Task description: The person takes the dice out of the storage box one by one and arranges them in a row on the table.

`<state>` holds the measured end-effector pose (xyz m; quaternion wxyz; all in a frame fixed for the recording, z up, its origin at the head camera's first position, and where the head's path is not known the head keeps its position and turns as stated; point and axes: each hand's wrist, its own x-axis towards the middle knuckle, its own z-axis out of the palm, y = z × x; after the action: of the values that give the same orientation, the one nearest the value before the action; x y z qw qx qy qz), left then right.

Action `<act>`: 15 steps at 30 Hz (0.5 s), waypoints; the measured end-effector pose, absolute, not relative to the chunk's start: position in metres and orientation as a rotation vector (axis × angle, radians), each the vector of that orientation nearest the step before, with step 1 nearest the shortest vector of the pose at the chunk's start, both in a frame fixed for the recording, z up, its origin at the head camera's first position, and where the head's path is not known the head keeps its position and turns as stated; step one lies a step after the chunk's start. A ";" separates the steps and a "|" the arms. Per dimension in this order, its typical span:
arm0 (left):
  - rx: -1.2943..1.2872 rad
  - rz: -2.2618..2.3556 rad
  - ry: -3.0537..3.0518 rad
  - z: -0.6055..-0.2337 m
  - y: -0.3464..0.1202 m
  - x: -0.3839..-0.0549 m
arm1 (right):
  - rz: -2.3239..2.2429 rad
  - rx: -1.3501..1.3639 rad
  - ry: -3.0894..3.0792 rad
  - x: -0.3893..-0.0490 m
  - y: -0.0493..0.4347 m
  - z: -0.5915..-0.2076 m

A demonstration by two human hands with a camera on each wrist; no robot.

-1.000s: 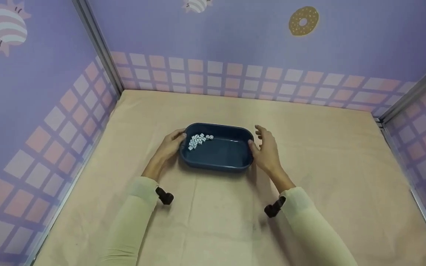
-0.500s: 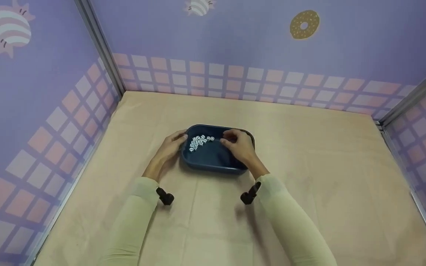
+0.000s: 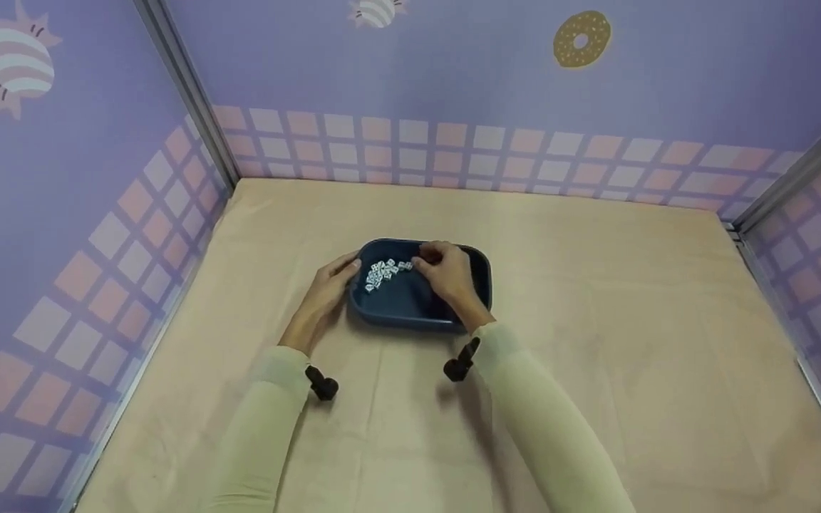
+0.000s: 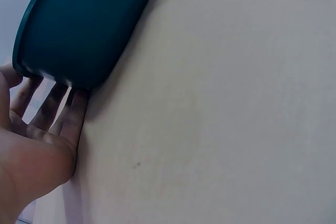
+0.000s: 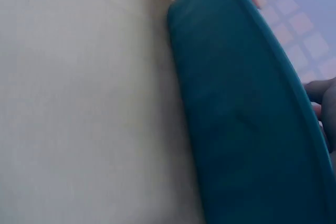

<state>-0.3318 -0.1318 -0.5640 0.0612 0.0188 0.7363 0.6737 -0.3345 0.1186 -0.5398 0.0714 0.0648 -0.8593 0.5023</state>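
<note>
A dark blue deep rectangular tray (image 3: 403,324) with rounded corners lies on the cloth-covered table. Several small white dice (image 3: 380,274) are clustered at its left end, with a pair slightly apart (image 3: 405,266) to their right. My left hand (image 3: 326,288) holds the tray's left end; its thumb is at the rim and its fingers lie against the outer wall, as the left wrist view shows. Inside the tray is my right hand (image 3: 447,274), thumb and forefinger slightly apart beside the rightmost dice. Its other fingers are partly hidden, and the tray wall covers much of it in the right wrist view.
A cream cloth (image 3: 638,342) covers the table. Purple panels with a checked border (image 3: 410,157) stand at the back and both sides, joined by metal posts (image 3: 193,92). A black wrist camera (image 3: 321,385) sticks out from the left cuff, another (image 3: 462,361) from the right.
My right hand has let go of the tray's right end, come over the rim and moved left inside to the dice. The left hand and tray have stayed nearly in place.
</note>
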 end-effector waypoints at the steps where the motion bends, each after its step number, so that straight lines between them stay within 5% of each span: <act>1: 0.074 2.038 2.226 -0.564 -0.133 -0.331 | 1.501 0.195 -2.582 -0.335 0.115 -0.540; 15: 0.171 2.006 2.306 -0.564 -0.132 -0.330 | 1.133 0.438 -2.829 -0.334 0.106 -0.547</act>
<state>-0.3301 -0.1319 -0.5641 0.0402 0.0558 0.7527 0.6548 -0.3344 0.1058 -0.5475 0.0312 0.1423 -0.9184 0.3678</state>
